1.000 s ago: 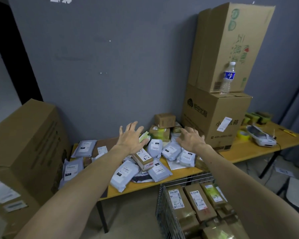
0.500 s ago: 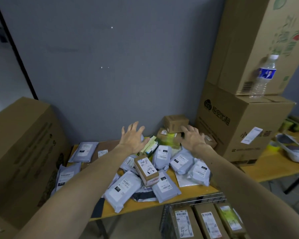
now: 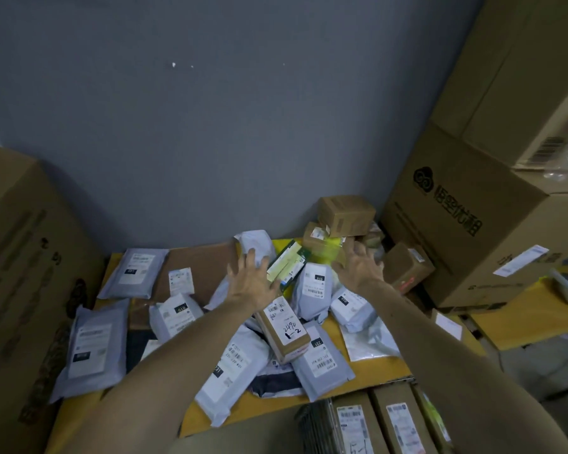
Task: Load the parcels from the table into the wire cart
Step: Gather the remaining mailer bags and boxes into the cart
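Cart: the wire cart (image 3: 313, 427) sits right under the table's front edge, nearest us, so each parcel needs only a short drop. Three labelled boxes stand packed on end inside. The frame cuts the cart off, so how full it is, I cannot tell.
Table: the yellow table (image 3: 374, 368) carries the whole unloaded pile, and most of the job looks to be ahead.
Front of pile: grey mailers (image 3: 233, 365) lie flat and overlapping, and a brown labelled box (image 3: 284, 326) rests tilted on top of them.
Left hand: the left hand (image 3: 254, 280) is wide open with its fingers fanned, holding nothing, over a white mailer and just beside a green-and-white box (image 3: 287, 263).
Right hand: the right hand (image 3: 358, 267) is open too, fingers spread and empty. It is blurred, so contact with anything is unclear.
Read: both palms flank the middle of the heap, which looks like a two-handed scoop shaping up.
Back of pile: a yellow-taped box (image 3: 322, 245) is smeared by blur, and a small cardboard box (image 3: 346, 216) is perched on top of it, against the wall (image 3: 210, 126).
Sides: big cartons (image 3: 473, 224) hem the pile in, and whatever lies behind them is hidden.
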